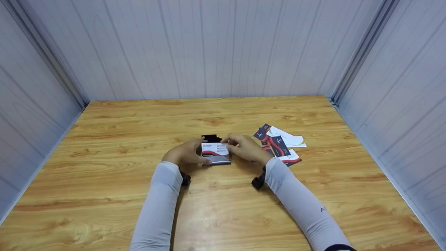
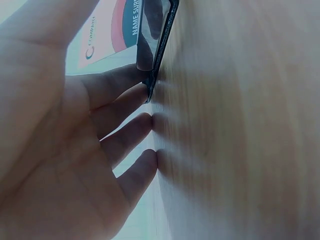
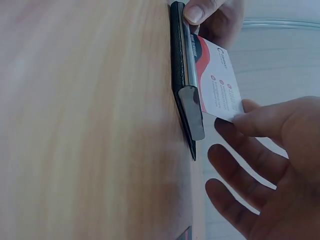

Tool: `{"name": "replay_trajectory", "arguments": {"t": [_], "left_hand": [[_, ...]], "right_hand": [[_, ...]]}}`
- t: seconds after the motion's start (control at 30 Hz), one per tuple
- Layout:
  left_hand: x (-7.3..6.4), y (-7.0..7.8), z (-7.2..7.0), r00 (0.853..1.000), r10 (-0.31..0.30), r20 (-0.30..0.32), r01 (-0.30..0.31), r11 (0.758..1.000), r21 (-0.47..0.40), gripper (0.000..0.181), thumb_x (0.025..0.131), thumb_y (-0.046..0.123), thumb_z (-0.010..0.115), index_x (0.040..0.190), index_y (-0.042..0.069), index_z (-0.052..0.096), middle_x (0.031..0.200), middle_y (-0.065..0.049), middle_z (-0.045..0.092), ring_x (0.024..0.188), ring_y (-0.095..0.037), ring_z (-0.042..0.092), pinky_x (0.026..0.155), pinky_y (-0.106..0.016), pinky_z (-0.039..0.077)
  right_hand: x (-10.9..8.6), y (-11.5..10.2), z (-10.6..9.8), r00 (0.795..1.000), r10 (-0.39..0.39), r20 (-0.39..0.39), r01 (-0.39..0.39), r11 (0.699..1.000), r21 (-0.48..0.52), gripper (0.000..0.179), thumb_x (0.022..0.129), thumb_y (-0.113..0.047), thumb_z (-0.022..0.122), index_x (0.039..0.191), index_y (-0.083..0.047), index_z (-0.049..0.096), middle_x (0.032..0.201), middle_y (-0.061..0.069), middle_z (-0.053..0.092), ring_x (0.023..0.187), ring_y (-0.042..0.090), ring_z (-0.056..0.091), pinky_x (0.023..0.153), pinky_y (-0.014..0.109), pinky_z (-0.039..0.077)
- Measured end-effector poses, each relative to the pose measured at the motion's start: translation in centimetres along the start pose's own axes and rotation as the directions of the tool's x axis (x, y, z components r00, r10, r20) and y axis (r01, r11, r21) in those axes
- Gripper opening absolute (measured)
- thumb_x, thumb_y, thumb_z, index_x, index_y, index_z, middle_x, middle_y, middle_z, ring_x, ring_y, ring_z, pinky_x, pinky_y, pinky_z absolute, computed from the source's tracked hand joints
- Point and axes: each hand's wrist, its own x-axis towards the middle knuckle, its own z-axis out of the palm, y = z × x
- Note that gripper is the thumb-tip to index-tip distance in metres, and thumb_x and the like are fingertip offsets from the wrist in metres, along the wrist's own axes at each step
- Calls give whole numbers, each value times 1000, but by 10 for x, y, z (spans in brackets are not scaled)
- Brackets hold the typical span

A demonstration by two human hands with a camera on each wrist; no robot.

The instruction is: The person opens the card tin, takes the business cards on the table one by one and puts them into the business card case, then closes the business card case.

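Observation:
A business card case (image 1: 221, 160) with a silver front and black body lies on the table, its black lid (image 1: 210, 138) folded back behind. Standing partly out of it is a white, red and dark business card (image 3: 219, 80), tilted, its lower edge inside the metal pocket. My left hand (image 1: 186, 152) grips the case at its left end, thumb on the silver front; the other fingers reach along its end, the lower fingertips near the tabletop in the left wrist view. With thumb and index finger my right hand (image 1: 246, 148) pinches the card's right corner, its other fingers spread.
Right of my right hand lies a loose pile of dark, red and white business cards (image 1: 280, 145), with white pieces (image 1: 287, 137) beside them. The wooden table (image 1: 139, 125) meets pale panel walls (image 1: 209, 48) at the back and sides.

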Motion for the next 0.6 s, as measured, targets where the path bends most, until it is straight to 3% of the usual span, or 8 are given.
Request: {"name": "replay_trajectory", "arguments": {"t": [0.17,0.4,0.6], "left_hand": [[-2,0,-1,1000,14,5,-14,1000,15,96,85,49,79,160,16,29,165,-10,20,150,-30,19,118,-51,21],[-3,1,-1,1000,24,7,-24,1000,9,98,84,51,79,160,16,29,166,-7,17,150,-29,18,118,-50,22],[-2,-1,-1,999,43,12,-43,999,9,99,84,50,80,159,13,29,165,-10,19,150,-30,19,118,-50,22]], "right_hand": [[0,0,0,997,-2,81,2,1000,1,27,103,-14,58,129,-11,65,116,7,67,111,22,62,96,40,50],[0,1,2,990,-102,99,112,989,-94,25,101,-9,59,124,-4,67,116,12,66,109,26,61,96,41,48],[-1,0,2,976,-144,161,172,969,-176,28,103,-11,56,127,-4,68,122,12,62,115,28,57,100,42,45]]}}
